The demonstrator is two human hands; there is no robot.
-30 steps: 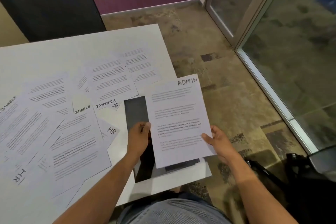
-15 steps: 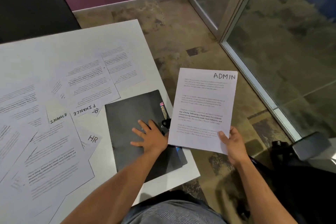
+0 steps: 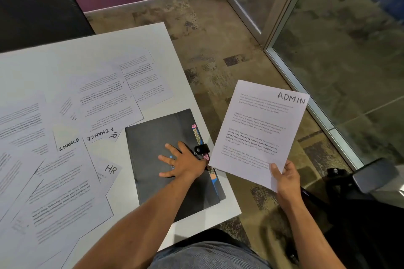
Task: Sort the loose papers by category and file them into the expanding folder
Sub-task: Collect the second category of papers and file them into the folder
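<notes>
Flat matte-black folder (image 3: 161, 159), rectangular sheets (image 3: 65, 192)

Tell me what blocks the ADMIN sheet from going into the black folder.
The folder lies closed on the table: its cover, clasp and the left hand resting on it bar the ADMIN sheet, held by the right hand.

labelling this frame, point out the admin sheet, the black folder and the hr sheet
admin sheet (image 3: 258, 129), head view, middle of the printed page
black folder (image 3: 153, 137), head view, bare cover above the fingers
hr sheet (image 3: 110, 169), head view, handwritten HR corner
</notes>
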